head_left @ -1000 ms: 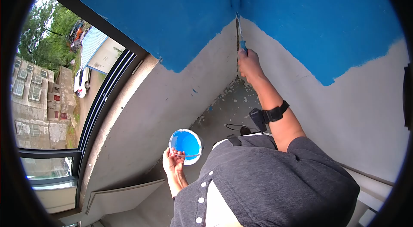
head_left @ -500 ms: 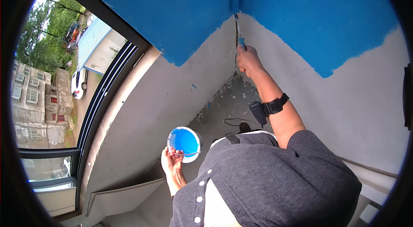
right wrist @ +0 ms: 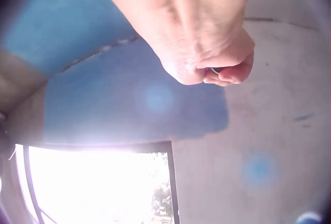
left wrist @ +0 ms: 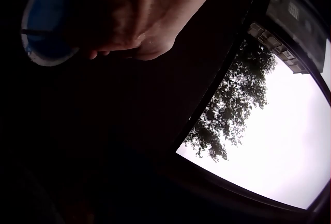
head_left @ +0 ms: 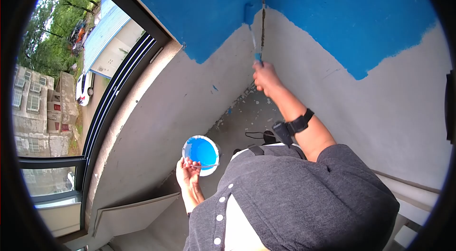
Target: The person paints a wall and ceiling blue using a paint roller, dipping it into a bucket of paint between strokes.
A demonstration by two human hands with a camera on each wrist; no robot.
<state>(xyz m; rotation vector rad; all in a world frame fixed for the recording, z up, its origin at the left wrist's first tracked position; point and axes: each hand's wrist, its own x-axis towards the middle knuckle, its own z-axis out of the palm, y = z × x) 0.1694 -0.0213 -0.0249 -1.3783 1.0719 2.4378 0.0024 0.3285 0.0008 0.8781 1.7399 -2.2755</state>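
My right hand (head_left: 267, 79) grips the handle of a small paint roller (head_left: 248, 14), whose blue head lies on the blue-painted wall just left of the corner crack. In the right wrist view the fingers of my right hand (right wrist: 207, 53) are curled, and the roller is hidden. Low on the left, my left hand (head_left: 188, 177) holds a white-rimmed bucket (head_left: 216, 145) of blue paint by its near rim, with a thin bar across the opening. The left wrist view is dark; it shows my left hand (left wrist: 129, 22) beside the bucket (left wrist: 46, 61).
Bare grey wall (head_left: 156, 103) lies below the blue paint on both sides of the corner. A dark-framed window (head_left: 156, 27) is at the left. A board (head_left: 137, 207) leans at the lower left. Paint flecks dot the floor (head_left: 237, 118), where a dark cord lies.
The roller has moved from the corner crack onto the left wall and slightly down, with my right hand following it. My left hand still holds the bucket. The head view has shifted slightly.
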